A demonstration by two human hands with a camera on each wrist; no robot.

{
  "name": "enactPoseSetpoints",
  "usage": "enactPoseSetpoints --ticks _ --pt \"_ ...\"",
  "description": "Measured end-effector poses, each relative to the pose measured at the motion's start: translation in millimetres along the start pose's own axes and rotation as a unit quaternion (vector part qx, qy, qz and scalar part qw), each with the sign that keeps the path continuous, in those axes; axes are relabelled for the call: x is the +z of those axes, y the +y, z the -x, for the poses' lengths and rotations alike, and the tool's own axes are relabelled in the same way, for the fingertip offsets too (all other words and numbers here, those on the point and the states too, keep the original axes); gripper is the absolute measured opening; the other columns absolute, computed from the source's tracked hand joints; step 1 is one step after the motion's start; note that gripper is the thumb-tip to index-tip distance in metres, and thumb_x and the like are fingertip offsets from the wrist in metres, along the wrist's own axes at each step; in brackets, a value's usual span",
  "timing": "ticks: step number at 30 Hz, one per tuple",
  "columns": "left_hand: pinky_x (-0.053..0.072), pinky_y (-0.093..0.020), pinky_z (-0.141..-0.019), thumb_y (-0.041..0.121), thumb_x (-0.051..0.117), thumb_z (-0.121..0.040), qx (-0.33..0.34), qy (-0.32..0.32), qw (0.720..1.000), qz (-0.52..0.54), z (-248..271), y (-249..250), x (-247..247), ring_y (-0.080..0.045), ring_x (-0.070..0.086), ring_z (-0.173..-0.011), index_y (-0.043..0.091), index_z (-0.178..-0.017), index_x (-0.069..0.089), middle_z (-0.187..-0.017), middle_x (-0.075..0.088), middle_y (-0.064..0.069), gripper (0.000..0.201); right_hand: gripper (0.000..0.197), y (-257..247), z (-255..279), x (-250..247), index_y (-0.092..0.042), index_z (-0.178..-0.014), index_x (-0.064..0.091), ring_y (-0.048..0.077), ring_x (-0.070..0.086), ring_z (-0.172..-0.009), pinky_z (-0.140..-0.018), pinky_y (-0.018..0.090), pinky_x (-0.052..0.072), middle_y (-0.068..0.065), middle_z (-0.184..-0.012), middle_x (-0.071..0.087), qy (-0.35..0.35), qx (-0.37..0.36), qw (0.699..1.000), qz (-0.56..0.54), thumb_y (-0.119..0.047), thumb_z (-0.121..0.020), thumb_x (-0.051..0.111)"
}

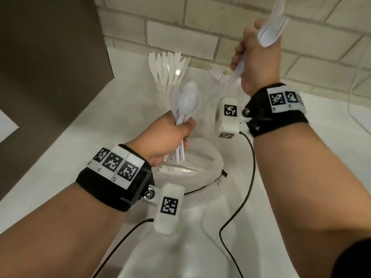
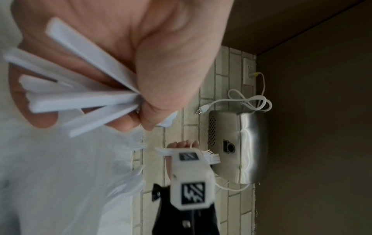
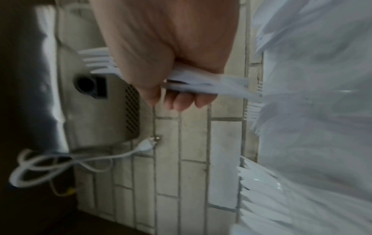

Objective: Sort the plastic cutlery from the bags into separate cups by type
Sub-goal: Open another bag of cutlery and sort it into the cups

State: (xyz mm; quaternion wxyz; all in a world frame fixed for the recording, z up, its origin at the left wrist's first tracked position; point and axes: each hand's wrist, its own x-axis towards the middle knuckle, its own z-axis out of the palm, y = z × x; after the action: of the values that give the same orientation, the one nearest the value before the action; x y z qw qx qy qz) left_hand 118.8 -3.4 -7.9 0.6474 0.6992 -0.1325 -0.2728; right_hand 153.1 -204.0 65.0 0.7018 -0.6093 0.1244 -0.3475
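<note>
With the left hand [image 1: 166, 135] grasping a bundle of spoons [image 1: 185, 101] and the right hand [image 1: 255, 57] clenching mixed cutlery [image 1: 270, 33], lower each type gently into its own cup.

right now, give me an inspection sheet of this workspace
surface: white counter, in a corner against a tiled wall.
job's things: knives stand in a clear cup; forks in a second cup behind the right hand; a bag lies open below the left hand.
clutter: nothing seen.
grippers: left hand grips a bunch of spoons, bowls up; right hand grips more cutlery, raised, with a fork among it in the wrist view.
cables: black wrist cables cross the counter; white cord hangs on the wall.
surroundings: steel wall unit; dark panel at left.
</note>
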Motion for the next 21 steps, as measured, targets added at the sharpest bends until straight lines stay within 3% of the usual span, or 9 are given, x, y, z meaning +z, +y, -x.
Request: enactPoseSetpoints --ticks 3,5,7,8,11,13,16,18,21 --pt "0.053 -0.051 -0.084 0.025 0.053 -0.096 0.0 0.006 1.0 -0.007 -3.7 -1.2 3.5 -0.015 0.051 -0.058 0.015 -0.086 0.051 -0.068 0.049 -0.002 0.014 0.026 9.7 -12.0 9.0 -0.017 -0.117 0.039 0.017 0.046 -0.051 -0.048 0.027 0.044 0.005 -0.07 0.051 0.047 -0.068 0.995 0.057 -0.02 -0.095 0.052" --pt "0.054 -0.05 -0.084 0.025 0.053 -0.096 -0.003 0.002 1.0 0.0 -5.6 -2.9 4.1 -0.013 0.051 -0.057 0.016 -0.086 0.051 -0.07 0.048 -0.002 0.013 0.035 21.9 -21.6 9.0 -0.015 -0.121 0.039 0.017 0.05 -0.056 -0.049 0.029 0.05 0.011 -0.085 0.057 0.067 -0.104 0.988 0.09 -0.027 -0.092 0.056" --pt "0.054 -0.048 -0.082 0.024 0.053 -0.096 -0.008 0.0 1.0 0.01 -7.2 -5.1 3.3 -0.013 0.05 -0.056 0.016 -0.088 0.052 -0.072 0.047 -0.002 0.012 0.043 35.9 -28.0 7.4 -0.017 -0.121 0.04 0.019 0.056 -0.068 -0.058 0.039 0.058 0.013 -0.099 0.06 0.072 -0.112 0.985 0.111 -0.034 -0.086 0.058" --pt "0.054 -0.046 -0.081 0.024 0.054 -0.096 -0.008 0.0 1.0 0.012 -8.3 -6.5 2.7 -0.013 0.05 -0.056 0.015 -0.089 0.052 -0.073 0.047 -0.002 0.011 0.045 44.6 -32.3 5.5 -0.018 -0.121 0.041 0.019 0.057 -0.072 -0.063 0.042 0.059 0.011 -0.102 0.06 0.072 -0.103 0.985 0.118 -0.036 -0.084 0.059" --pt "0.054 -0.041 -0.077 0.026 0.054 -0.095 -0.011 0.002 1.0 0.012 -10.7 -9.8 1.2 -0.012 0.049 -0.055 0.014 -0.092 0.053 -0.074 0.047 -0.002 0.012 0.062 64.7 -35.1 1.1 -0.015 -0.132 0.039 0.017 0.057 -0.067 -0.062 0.031 0.054 0.005 -0.106 0.057 0.055 -0.016 0.993 0.102 -0.035 -0.079 0.066" --pt "0.054 -0.04 -0.075 0.026 0.054 -0.095 -0.012 0.005 1.0 0.013 -12.1 -11.4 0.5 -0.012 0.05 -0.054 0.013 -0.093 0.053 -0.073 0.047 -0.001 0.013 0.067 75.2 -35.4 -1.7 -0.015 -0.129 0.043 0.021 0.062 -0.076 -0.072 0.032 0.055 0.002 -0.109 0.06 0.029 0.028 0.994 0.104 -0.034 -0.074 0.076" --pt "0.055 -0.038 -0.073 0.025 0.054 -0.095 -0.015 0.011 1.0 0.018 -13.1 -12.3 -0.6 -0.012 0.05 -0.054 0.013 -0.093 0.054 -0.072 0.048 -0.001 0.012 0.057 83.2 -38.6 -7.4 -0.022 -0.114 0.049 0.014 0.064 -0.089 -0.089 0.036 0.054 -0.003 -0.094 0.061 0.026 0.047 0.993 0.105 -0.025 -0.069 0.084" --pt "0.055 -0.037 -0.073 0.025 0.055 -0.095 -0.017 0.015 1.0 0.021 -13.4 -12.4 -0.5 -0.012 0.051 -0.054 0.014 -0.092 0.055 -0.071 0.049 0.0 0.011 0.054 83.8 -39.8 -8.5 -0.024 -0.11 0.049 0.012 0.066 -0.086 -0.087 0.03 0.052 -0.001 -0.085 0.065 0.022 0.038 0.994 0.096 -0.02 -0.069 0.084" --pt "0.055 -0.038 -0.074 0.024 0.056 -0.095 -0.02 0.019 0.999 0.023 -13.2 -12.6 0.0 -0.012 0.052 -0.055 0.014 -0.091 0.056 -0.072 0.051 -0.001 0.01 0.049 83.8 -38.7 -6.1 -0.026 -0.104 0.052 0.014 0.066 -0.084 -0.081 0.025 0.051 0.004 -0.086 0.065 0.033 0.015 0.995 0.095 -0.022 -0.067 0.084"
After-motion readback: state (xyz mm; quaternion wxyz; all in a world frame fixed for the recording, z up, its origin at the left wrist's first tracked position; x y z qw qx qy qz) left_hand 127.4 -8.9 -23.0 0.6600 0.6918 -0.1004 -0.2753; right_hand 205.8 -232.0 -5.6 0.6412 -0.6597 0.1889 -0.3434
